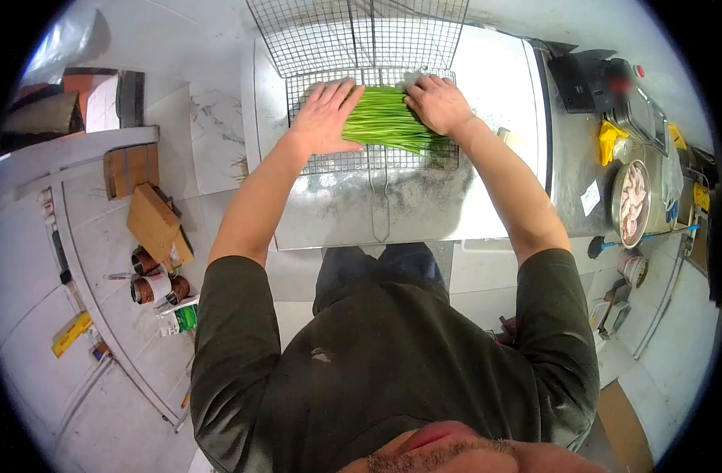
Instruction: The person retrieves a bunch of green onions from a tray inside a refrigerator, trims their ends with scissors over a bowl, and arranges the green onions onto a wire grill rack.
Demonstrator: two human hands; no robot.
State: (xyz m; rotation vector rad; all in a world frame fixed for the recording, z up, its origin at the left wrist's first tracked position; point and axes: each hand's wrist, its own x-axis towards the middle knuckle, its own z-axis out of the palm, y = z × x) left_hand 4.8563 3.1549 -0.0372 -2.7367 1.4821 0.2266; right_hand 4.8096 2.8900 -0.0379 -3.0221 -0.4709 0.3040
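Note:
Long thin green stalks (pixel 388 118) lie side by side on the lower half of a wire grill basket (pixel 337 162), whose hinged upper half stands raised behind them. At the left end of the stalks rests my left hand (pixel 327 118), fingers spread and pointing away from me, its edge against them. My right hand (pixel 438 104) lies over their right end, fingers bent and touching the stalks. The undersides of both palms are hidden. The basket's long wire handle (pixel 380 209) points toward me.
Under the basket is a pale table (pixel 487 213) with dark smudges. To the right, a metal counter (pixel 570 173) bears a round pan of pale meat (pixel 633 203), a yellow cloth-like item (pixel 611 142) and a black device (pixel 578 83). Cardboard (pixel 154 225) and cans (pixel 150 288) stand at lower left.

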